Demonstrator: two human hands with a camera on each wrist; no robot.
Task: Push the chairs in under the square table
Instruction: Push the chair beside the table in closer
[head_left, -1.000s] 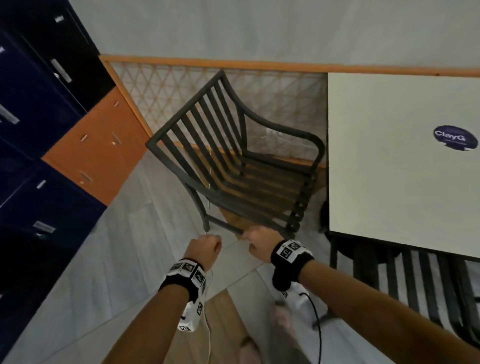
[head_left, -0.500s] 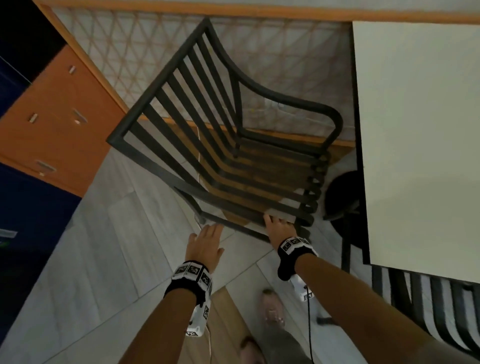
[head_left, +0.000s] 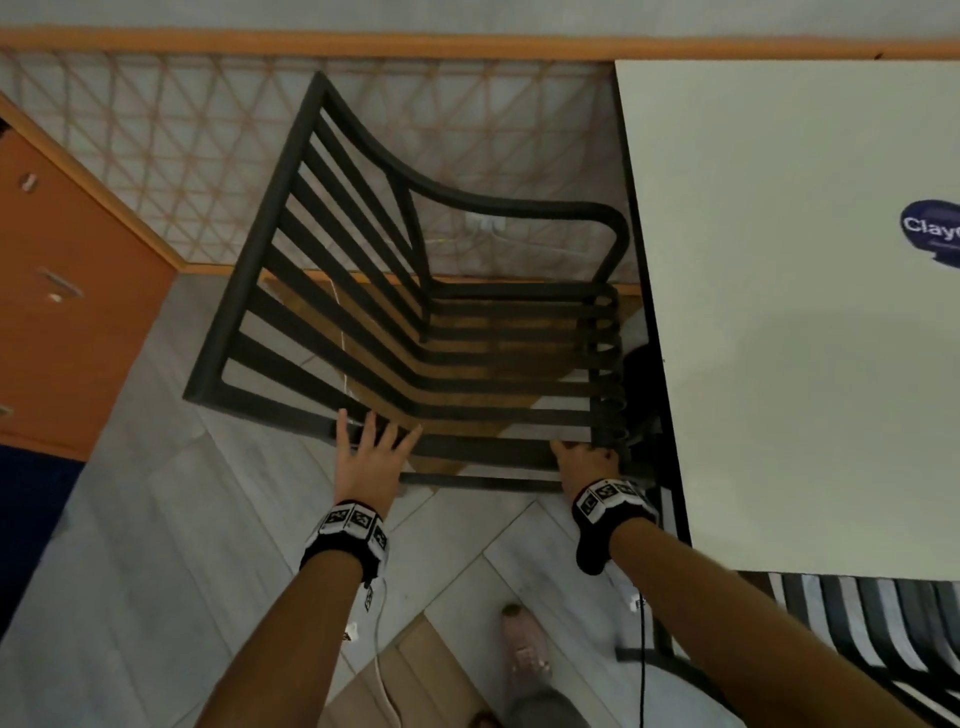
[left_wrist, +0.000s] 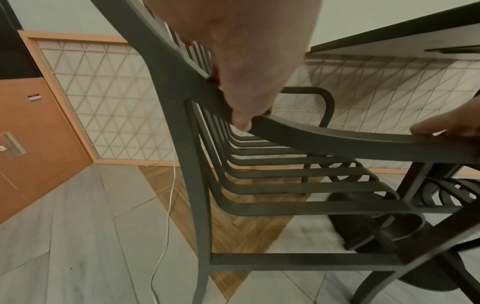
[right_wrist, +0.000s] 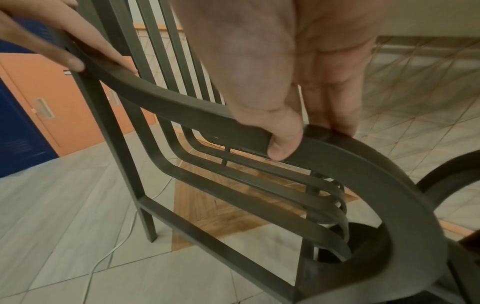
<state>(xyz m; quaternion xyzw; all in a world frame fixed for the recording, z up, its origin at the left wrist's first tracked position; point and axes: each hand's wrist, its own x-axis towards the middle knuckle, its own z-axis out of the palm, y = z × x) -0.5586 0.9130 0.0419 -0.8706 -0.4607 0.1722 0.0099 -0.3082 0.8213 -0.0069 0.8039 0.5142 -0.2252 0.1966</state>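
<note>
Nearest the camera, the person's two forearms reach forward and down, each with a black-and-white marked band at the wrist, and a foot in a pale shoe (head_left: 527, 647) stands on the grey floor (head_left: 156, 571) between them. The left hand (head_left: 371, 457) lies on the near armrest of the dark slatted chair (head_left: 415, 322) close to the backrest, its fingers spread and fairly straight over the rail; in the left wrist view the thumb (left_wrist: 242, 121) hooks under the rail's edge. The right hand (head_left: 584, 462) grasps the same armrest at its front end, where the rail curves downward: the right wrist view shows the thumb (right_wrist: 284, 144) pressed on the near side and the fingers (right_wrist: 335, 115) wrapped over the top. The chair stands just left of the square table (head_left: 805, 338), its seat front at the table's edge, the seat itself mostly out from under the white top. A second slatted chair (head_left: 857, 618) shows under the table's near edge. A white cable (left_wrist: 168, 205) trails across the floor beneath the chair. Farther off, a lattice-patterned panel (head_left: 182, 145) runs along the wall, with an orange cabinet (head_left: 67, 291) to the left.
</note>
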